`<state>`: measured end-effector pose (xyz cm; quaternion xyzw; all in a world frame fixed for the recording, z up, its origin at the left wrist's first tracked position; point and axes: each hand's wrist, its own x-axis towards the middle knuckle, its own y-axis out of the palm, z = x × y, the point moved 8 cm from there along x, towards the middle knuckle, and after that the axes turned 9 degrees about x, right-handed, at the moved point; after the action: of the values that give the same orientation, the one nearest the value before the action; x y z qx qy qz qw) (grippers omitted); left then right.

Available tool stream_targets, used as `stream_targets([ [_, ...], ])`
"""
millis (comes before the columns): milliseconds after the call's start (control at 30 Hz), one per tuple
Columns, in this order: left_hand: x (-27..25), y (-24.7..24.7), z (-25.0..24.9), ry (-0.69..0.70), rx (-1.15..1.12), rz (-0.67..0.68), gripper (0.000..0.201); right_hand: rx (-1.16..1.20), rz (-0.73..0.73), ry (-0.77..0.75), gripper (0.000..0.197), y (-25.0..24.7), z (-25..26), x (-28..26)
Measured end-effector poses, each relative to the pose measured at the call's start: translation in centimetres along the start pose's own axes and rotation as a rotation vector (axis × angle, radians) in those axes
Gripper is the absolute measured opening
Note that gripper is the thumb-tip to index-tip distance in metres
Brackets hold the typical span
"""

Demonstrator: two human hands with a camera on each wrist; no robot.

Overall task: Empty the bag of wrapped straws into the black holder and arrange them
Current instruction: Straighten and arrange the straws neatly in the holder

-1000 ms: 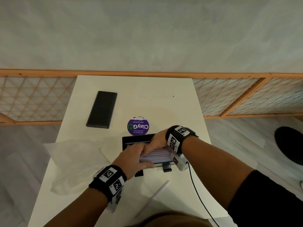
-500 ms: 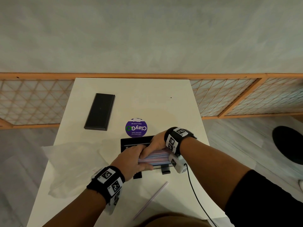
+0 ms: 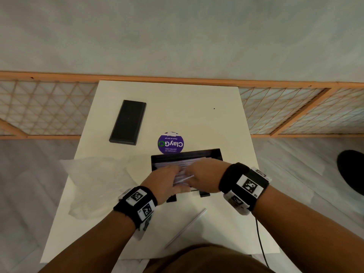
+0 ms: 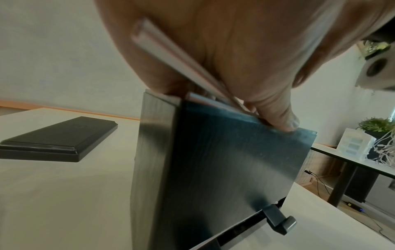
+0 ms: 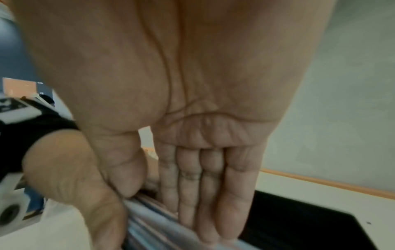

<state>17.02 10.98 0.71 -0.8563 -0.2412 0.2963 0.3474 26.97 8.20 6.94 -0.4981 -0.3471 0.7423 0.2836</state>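
Note:
The black holder (image 3: 215, 154) stands mid-table with a pile of wrapped straws (image 3: 169, 164) inside. My left hand (image 3: 167, 180) curls over the near left part of the pile. Its thumb (image 4: 275, 111) presses at the holder's front wall (image 4: 213, 169), and a wrapped straw (image 4: 171, 59) lies under the palm. My right hand (image 3: 202, 173) lies on the straws (image 5: 149, 225) with straight fingers (image 5: 203, 194). One loose straw (image 3: 187, 226) lies on the table near me. The empty clear bag (image 3: 98, 184) lies crumpled to the left.
A flat black lid (image 3: 128, 122) lies at the table's far left. A round purple sticker (image 3: 171, 143) sits just behind the holder. A black cable (image 3: 260, 243) hangs off the table's near right edge. A wooden lattice rail (image 3: 59, 107) runs behind the table.
The straw bundle has gone down from above the holder into it. My right wrist has swung from the far side to the near right, and that hand now lies flat on the pile.

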Motion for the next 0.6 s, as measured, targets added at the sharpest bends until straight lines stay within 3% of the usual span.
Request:
stream_targets([
  [200,-0.2,-0.5,-0.4,0.023,0.019,-0.021,0.056,0.150,-0.010,0.088,0.026,1.7,-1.2,1.3],
  [400,-0.6,-1.1,-0.9,0.008,0.111,-0.016,0.059,0.133,0.130,0.118,0.033,1.8,-1.9,1.7],
  [600,-1.2,-3.1,-1.6,0.009,0.188,-0.085,0.042,0.115,-0.014,0.146,0.023,0.5,-3.5,0.9],
])
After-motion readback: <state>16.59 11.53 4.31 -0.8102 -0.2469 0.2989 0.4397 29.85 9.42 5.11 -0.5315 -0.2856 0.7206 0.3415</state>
